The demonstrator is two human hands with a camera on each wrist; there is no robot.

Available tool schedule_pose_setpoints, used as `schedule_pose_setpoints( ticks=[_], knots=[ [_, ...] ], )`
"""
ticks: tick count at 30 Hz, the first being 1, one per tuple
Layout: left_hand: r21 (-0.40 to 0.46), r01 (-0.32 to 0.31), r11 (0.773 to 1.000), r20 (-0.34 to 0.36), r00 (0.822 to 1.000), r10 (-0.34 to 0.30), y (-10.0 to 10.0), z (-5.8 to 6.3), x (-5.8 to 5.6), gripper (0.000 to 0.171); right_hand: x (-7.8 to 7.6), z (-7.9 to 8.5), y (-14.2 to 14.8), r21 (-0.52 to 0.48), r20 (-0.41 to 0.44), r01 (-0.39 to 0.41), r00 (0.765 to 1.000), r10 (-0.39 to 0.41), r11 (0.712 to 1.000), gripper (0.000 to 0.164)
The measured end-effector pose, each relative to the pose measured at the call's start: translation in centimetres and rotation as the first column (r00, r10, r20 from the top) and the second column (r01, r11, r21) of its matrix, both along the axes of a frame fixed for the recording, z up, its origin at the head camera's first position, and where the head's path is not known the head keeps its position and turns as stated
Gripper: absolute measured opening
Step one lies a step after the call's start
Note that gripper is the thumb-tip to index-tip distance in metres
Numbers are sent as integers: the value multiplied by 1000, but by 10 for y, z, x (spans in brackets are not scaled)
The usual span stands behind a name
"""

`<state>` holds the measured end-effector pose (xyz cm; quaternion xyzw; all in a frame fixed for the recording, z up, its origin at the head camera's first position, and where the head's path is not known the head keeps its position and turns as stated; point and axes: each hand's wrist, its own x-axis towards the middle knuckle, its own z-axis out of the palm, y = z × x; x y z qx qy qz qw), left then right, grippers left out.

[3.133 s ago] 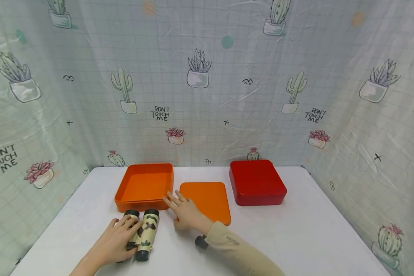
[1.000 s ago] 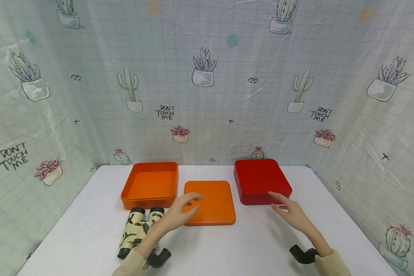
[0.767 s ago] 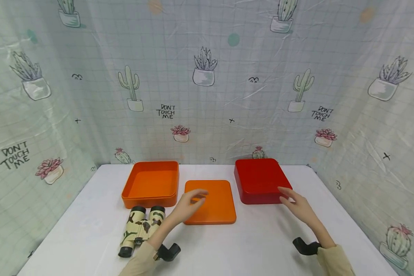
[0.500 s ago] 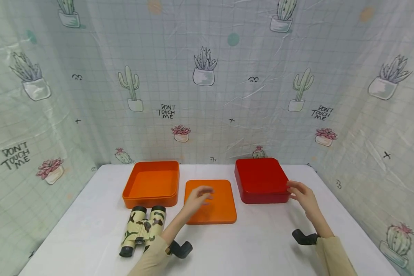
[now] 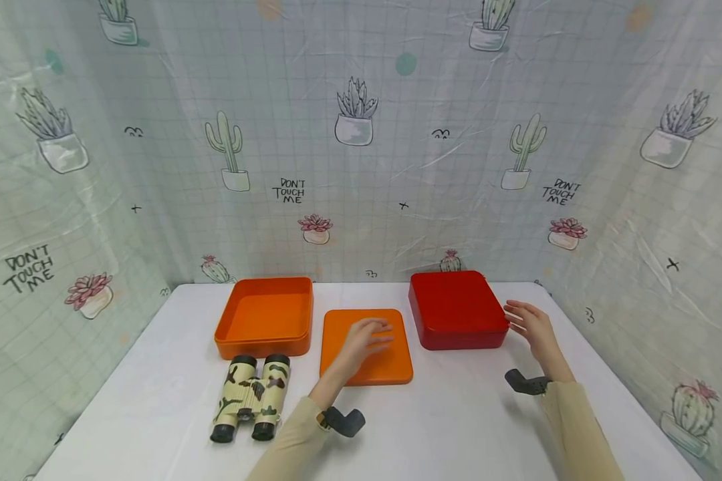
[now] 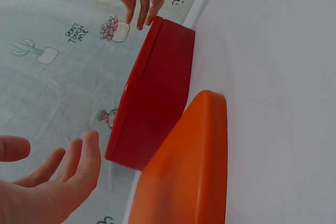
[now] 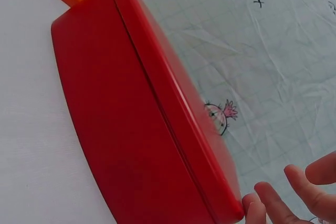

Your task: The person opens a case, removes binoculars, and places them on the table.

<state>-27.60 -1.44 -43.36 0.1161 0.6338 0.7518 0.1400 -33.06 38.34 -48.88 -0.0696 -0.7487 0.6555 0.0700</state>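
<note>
My left hand (image 5: 361, 344) hovers above the flat orange lid (image 5: 332, 344), fingers loosely bent and nothing in them; the left wrist view shows the same hand (image 6: 58, 187) with its fingers apart. At the right side of the closed red box (image 5: 457, 307) is my right hand (image 5: 535, 331), its fingertips right at the box's edge. In the right wrist view, those fingers (image 7: 275, 203) are spread by the corner of the red box (image 7: 126, 114), whose lid seam shows along the side.
An open orange box (image 5: 265, 317) stands at the back left. Camouflage-patterned binoculars (image 5: 251, 394) lie in front of it on the white table (image 5: 433, 427). A cactus-print curtain (image 5: 361, 167) closes off the back and sides.
My left hand has left the binoculars and moved right, over the orange lid. My right hand has gone from the orange box and lid to the red box's right side.
</note>
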Motion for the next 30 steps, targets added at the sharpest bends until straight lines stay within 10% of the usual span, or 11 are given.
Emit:
schedule_pose_setpoints(
  ticks=[5, 18, 30],
  knots=[
    [71, -15, 997, 81, 997, 9, 11, -7, -7, 42, -8, -5, 5, -13, 35, -5, 999, 6, 1000, 62],
    [395, -44, 918, 300, 950, -83, 26, -25, -27, 50, 24, 70, -23, -76, 196, -143, 968, 156, 987, 60],
    [457, -46, 888, 361, 922, -137, 57, -26, -37, 52, 19, 65, -22, -267, 286, -79, 945, 157, 961, 60]
  ],
)
